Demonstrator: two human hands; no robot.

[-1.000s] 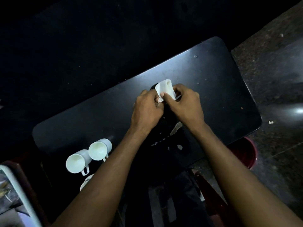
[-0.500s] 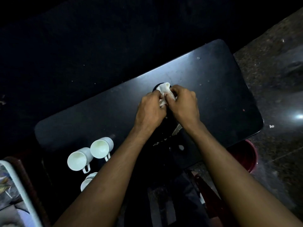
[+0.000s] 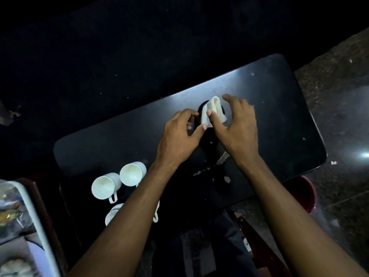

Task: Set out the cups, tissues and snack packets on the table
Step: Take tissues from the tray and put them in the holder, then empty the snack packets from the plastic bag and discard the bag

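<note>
Dark table (image 3: pixel 279 108), white cups (image 3: pixel 117 180) near left, right hand (image 3: pixel 237 124) grip pinching folded tissue (image 3: pixel 213 110), left hand (image 3: pixel 177 136) grip spread

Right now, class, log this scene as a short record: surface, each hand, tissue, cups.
surface: black table
left hand: open, thumb at the tissue's near corner
right hand: thumb pressing on the tissue
tissue: white, folded, over a dark round object
cups: white, at the table's near left edge

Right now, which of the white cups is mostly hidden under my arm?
The nearest white cup, tucked under the left forearm with only its rim showing. The two cups behind it, and, are fully visible.
</note>
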